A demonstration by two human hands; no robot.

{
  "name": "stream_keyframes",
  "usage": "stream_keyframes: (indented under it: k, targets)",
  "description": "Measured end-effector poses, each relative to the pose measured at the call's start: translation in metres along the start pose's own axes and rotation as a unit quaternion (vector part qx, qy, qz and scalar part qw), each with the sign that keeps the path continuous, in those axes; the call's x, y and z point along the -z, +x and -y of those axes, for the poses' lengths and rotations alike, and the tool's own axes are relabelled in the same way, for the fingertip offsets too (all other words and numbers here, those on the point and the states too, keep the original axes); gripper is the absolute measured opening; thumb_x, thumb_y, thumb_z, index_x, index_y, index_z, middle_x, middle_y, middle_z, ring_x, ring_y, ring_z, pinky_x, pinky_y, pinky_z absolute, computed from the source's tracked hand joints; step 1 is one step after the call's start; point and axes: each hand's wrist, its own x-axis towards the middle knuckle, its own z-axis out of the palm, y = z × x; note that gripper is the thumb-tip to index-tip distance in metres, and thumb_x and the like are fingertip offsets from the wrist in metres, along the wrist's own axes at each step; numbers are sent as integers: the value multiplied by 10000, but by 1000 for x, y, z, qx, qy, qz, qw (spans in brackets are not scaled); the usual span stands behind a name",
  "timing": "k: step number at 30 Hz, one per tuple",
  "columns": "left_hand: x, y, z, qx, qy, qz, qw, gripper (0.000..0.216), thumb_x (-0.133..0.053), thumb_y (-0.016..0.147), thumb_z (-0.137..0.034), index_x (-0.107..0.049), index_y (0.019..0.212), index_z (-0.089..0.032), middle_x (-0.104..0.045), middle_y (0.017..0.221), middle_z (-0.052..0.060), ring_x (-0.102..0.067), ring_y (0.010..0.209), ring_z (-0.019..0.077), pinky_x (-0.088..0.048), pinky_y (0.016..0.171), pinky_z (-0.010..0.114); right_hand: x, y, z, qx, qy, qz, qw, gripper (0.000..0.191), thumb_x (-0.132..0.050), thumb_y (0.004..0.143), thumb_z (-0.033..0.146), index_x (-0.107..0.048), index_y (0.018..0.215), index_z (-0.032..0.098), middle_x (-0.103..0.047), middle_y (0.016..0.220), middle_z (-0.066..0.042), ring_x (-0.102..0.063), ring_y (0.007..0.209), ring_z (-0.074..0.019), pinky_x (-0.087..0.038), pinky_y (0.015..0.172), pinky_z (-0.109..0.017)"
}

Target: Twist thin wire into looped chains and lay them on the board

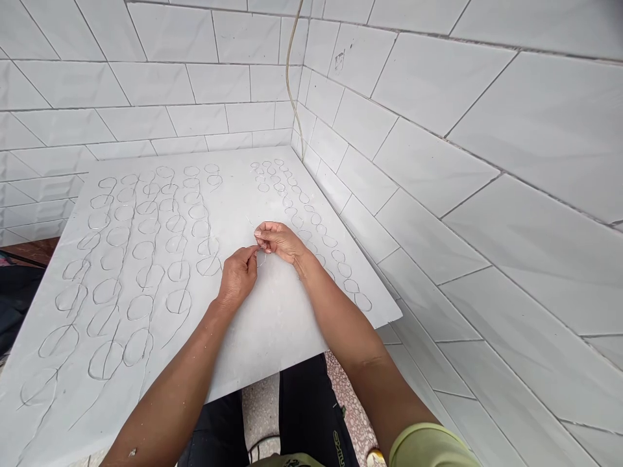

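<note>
Above the middle of the white board (287, 311), my left hand (238, 275) and my right hand (281, 241) meet at the fingertips. Both are closed in a pinch on a thin wire (263, 261), which curves in a small loop below the fingers. Much of this wire is hidden by the fingers. To the left of my hands lie several rows of wire rings (178, 301) with loose wire tails. On the right, smaller wire rings (344, 270) run in slanting lines along the board's edge, partly covered by my right hand and forearm.
White tiled walls (438, 155) meet in a corner behind and to the right of the board. A pale cable (288, 71) hangs down that corner. Dark cloth (19, 295) lies beyond the left edge. My legs (311, 402) are under the front edge, above a speckled floor.
</note>
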Motion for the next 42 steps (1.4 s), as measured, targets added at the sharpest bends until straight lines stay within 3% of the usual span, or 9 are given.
stream_keyframes:
  k: [6, 14, 26, 28, 31, 35, 42]
  targets:
    - [1, -2, -1, -15, 4, 26, 1000, 360, -435, 973, -188, -749, 1148, -221, -672, 832, 42, -591, 711, 170, -470, 704, 304, 2, 1, -1, -9, -14, 14, 1000, 304, -848, 740, 358, -616, 796, 168, -541, 640, 38, -428, 540, -73, -326, 467, -196]
    - [3, -2, -3, -49, -7, 60, 997, 373, -431, 968, -164, -725, 1190, -223, -675, 880, 45, -608, 745, 162, -482, 722, 297, 8, 1, -2, -40, -6, 40, 998, 275, -829, 754, 325, -611, 806, 165, -526, 643, 42, -402, 514, -60, -276, 426, -178]
    - [6, -3, -6, -91, -9, 87, 992, 376, -407, 995, -186, -692, 1237, -227, -663, 917, 61, -622, 808, 172, -516, 797, 320, 8, 0, -1, -54, -5, 62, 997, 273, -827, 744, 335, -620, 804, 168, -522, 675, 43, -400, 526, -62, -297, 432, -184]
    - [5, -3, -9, -58, -38, 67, 995, 325, -440, 1002, -240, -710, 1182, -225, -666, 897, 58, -621, 798, 175, -518, 776, 316, 8, 0, -1, -43, -2, 59, 997, 280, -829, 746, 346, -625, 817, 168, -527, 688, 40, -408, 535, -64, -302, 442, -187]
    - [4, -1, -14, 55, -126, 43, 990, 289, -491, 1003, -361, -726, 1085, -213, -652, 826, 42, -582, 651, 151, -506, 623, 286, 7, 0, -2, -19, 0, 47, 999, 283, -826, 757, 361, -638, 835, 164, -530, 690, 35, -408, 547, -67, -300, 458, -191]
    - [6, 2, -18, 183, -266, 36, 946, 395, -495, 992, -507, -721, 1048, -187, -658, 862, 60, -539, 535, 120, -455, 460, 261, 4, 0, -2, 1, -7, 25, 1000, 305, -828, 755, 391, -639, 839, 167, -523, 669, 39, -421, 561, -75, -285, 463, -198]
    - [16, 9, -24, 297, -407, 24, 864, 415, -626, 901, -513, -728, 1007, -124, -727, 1008, 158, -582, 596, 126, -461, 483, 266, 1, 0, -1, 30, -13, -2, 999, 339, -827, 752, 434, -618, 839, 181, -554, 674, 39, -441, 558, -78, -315, 474, -209]
